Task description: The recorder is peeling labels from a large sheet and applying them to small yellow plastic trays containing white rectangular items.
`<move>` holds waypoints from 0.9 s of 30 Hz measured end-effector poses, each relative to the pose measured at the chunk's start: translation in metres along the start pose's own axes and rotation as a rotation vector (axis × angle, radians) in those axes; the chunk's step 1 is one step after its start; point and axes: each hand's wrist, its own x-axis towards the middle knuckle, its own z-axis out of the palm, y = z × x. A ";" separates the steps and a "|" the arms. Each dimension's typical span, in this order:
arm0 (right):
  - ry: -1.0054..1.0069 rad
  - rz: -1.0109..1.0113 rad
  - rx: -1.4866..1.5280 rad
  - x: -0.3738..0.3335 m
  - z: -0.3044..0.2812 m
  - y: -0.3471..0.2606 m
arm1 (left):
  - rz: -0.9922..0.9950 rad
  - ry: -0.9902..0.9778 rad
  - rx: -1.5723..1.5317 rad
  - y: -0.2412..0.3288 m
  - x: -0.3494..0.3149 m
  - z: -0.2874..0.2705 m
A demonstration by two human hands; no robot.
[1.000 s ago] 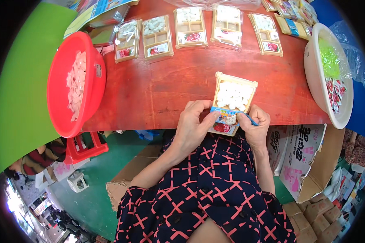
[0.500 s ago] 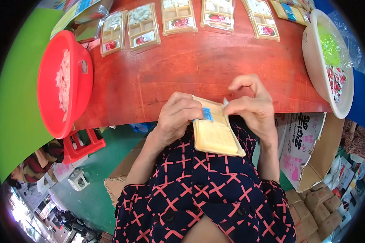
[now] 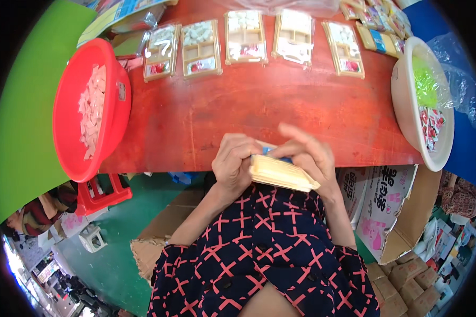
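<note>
Person's at the near edge of the table (image 3: 248, 98), 2 bare hands working on 1 pale yellow tray (image 3: 281, 174). Tray is up in the air in front of the table's near edge, tilted, ribbed underside facing up and toward the person. Blue band (image 3: 285, 159) runs across it, partly under fingers.

Left hand (image 3: 232, 165), just in front of the table's near edge: fingers curled, grasping the tray's left end. Right hand (image 3: 308, 158), same edge, further right: fingertips over the blue band, forefinger lifted, blurred. Can't tell if the thumb and fingers pinch the band or only touch it.

Far side of the table: 5 filled trays (image 3: 208, 50) in a row, spaced apart, shiny clear wrap on them. White pieces (image 3: 197, 33) in the far part of each; packets with a red picture (image 3: 203, 65) in the near part, glare on some.

Table's far right corner: another tray, blue-banded (image 3: 381, 41), beside a pile of packs (image 3: 383, 16).

Table's left end: red basin (image 3: 117, 113), pink pieces (image 3: 92, 113) inside. Red stool (image 3: 103, 196) shows just below.

Table's right end: white basin (image 3: 405, 100), bright green stuff (image 3: 424, 82) plus red-and-white packets (image 3: 432, 127) inside.

Below the table's right side: cardboard box (image 3: 375, 211), open.
</note>
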 end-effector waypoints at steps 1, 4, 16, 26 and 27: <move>-0.049 -0.028 0.094 0.002 -0.002 0.001 | -0.022 0.007 -0.016 -0.001 0.000 -0.001; -0.129 -0.182 -0.250 0.008 0.000 0.011 | -0.122 0.017 -0.053 -0.002 0.001 -0.003; 0.700 -0.307 -0.426 0.151 -0.173 -0.077 | -0.248 -0.282 0.115 -0.014 0.089 -0.030; 0.627 -0.116 -0.430 0.091 -0.179 -0.048 | -0.498 -0.036 1.059 -0.119 0.294 -0.220; 0.578 -0.023 -0.291 0.077 -0.169 -0.043 | -0.665 -0.050 0.858 -0.130 0.309 -0.226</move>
